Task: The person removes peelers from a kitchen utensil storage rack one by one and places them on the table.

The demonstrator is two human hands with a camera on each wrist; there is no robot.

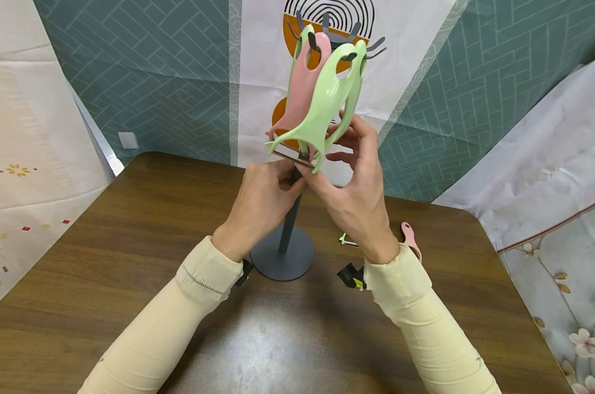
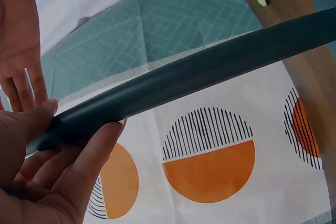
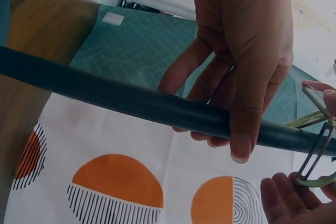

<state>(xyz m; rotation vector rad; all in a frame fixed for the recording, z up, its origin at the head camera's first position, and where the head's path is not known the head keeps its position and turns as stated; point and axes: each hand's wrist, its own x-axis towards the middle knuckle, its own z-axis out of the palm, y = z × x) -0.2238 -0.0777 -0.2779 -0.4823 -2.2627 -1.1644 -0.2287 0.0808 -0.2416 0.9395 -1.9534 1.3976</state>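
Observation:
A dark stand (image 1: 286, 235) with a round base and a hooked top holds several peelers. A pink peeler (image 1: 304, 82) and a green peeler (image 1: 327, 93) hang at the front, blades down, with another green peeler (image 1: 352, 104) at the right. My left hand (image 1: 258, 194) grips the pole (image 2: 173, 85) just below the blades, thumb on one side and fingers on the other. My right hand (image 1: 358, 180) is bent around the lower ends of the green peelers. Its thumb lies by the front one's blade, and its fingers reach behind the right one, partly hidden.
On the wooden table (image 1: 130, 246), a pink peeler (image 1: 409, 236) and a green peeler (image 1: 347, 241) lie behind my right wrist, partly covered by it. A patterned cloth (image 1: 179, 82) hangs behind the table. Black wrist mounts (image 1: 348, 275) show under the sleeves.

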